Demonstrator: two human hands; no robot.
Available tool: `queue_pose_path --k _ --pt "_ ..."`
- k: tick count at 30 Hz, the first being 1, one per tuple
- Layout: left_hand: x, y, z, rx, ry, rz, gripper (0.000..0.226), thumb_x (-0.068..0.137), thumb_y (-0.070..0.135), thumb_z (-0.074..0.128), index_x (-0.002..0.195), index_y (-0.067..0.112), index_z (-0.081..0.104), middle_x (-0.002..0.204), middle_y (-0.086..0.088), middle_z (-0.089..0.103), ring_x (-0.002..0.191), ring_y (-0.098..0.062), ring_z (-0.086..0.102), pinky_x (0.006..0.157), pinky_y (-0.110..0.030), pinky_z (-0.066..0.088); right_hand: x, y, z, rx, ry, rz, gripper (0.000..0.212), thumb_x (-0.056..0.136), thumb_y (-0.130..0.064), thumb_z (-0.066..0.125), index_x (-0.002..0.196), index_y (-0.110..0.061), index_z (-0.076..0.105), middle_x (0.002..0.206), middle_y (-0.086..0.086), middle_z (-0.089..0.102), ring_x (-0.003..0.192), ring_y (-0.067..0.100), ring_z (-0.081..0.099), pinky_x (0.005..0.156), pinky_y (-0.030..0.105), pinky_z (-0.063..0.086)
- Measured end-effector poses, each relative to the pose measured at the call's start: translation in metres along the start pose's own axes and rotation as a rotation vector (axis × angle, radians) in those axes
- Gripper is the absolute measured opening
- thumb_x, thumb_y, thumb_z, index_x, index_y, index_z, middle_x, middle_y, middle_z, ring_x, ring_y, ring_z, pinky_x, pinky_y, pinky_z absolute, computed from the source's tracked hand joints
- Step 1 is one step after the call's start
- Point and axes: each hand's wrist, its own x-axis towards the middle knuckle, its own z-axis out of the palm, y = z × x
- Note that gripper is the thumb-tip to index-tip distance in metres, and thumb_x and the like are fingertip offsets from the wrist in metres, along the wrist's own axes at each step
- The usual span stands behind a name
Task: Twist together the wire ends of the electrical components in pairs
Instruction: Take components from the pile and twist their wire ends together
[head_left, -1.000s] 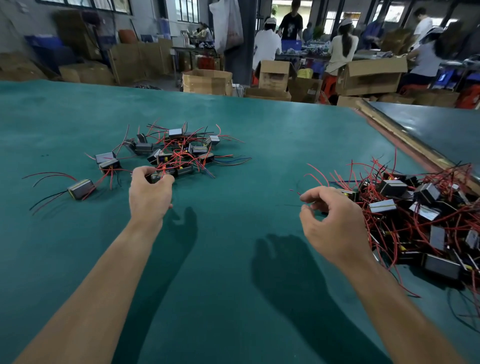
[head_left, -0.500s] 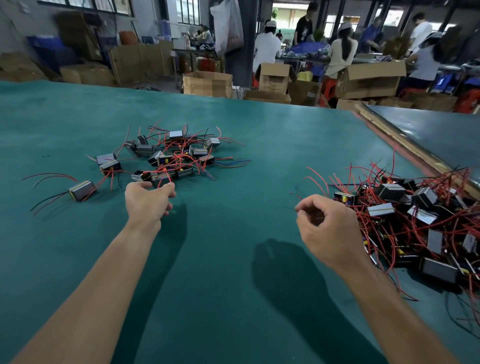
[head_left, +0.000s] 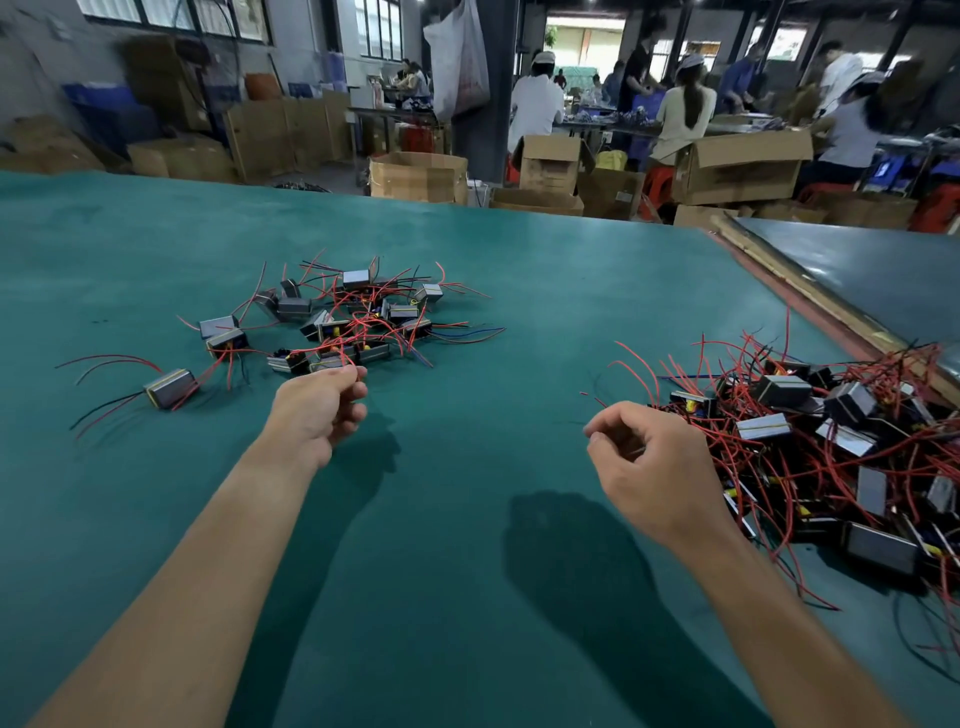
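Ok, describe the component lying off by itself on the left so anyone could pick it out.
On the green table, find the smaller pile of components ahead of the left hand. Left of that pile lies a lone grey component, apart from the others, with red and black wires fanning out.

Dim, even overhead light casts soft hand shadows on the green table (head_left: 467, 270); wide-angle edges bend, background workers blur.

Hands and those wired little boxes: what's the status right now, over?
Left hand pinching red wire at the small pile. Right hand curled, apparently empty, beside the big pile. Table between them unobstructed.
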Motion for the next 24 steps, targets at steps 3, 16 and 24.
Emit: queue_pose_path --k 3,16,24 --pt "-0.015 0.003 0.010 0.138 -0.152 -0.011 0.019 0.100 0.018 0.052 0.085 0.018 0.063 0.049 0.011 0.056 0.034 -0.002 0.044 0.035 -0.010 0.030 0.001 0.000 0.001 0.016 -0.015 0.003 0.021 0.081 -0.008 0.068 0.070 -0.025 0.064 0.060 -0.021 0.061 0.052 0.004 0.054 0.055 0.014 0.041" --pt "-0.068 0.004 0.033 0.609 -1.069 0.108 0.021 0.099 0.024 0.055 0.092 0.013 0.071 0.053 -0.002 0.056 0.034 -0.010 0.043 0.038 -0.017 0.032 -0.009 -0.009 0.003 -0.006 -0.443 -0.100 0.008 0.081 -0.026 0.074 0.089 -0.024 0.073 0.072 -0.010 0.069 0.062 0.006 0.060 0.066 0.024 0.050" --pt "-0.069 -0.010 0.048 0.594 -0.725 0.274 0.039 0.085 0.000 0.070 0.119 0.020 0.065 0.099 -0.006 0.069 0.068 -0.016 0.057 0.059 -0.027 0.049 -0.005 -0.020 -0.001 0.572 -0.420 0.113 0.024 0.098 -0.001 0.053 0.087 -0.008 0.074 0.060 0.005 0.065 0.051 0.017 0.053 0.052 0.022 0.047"
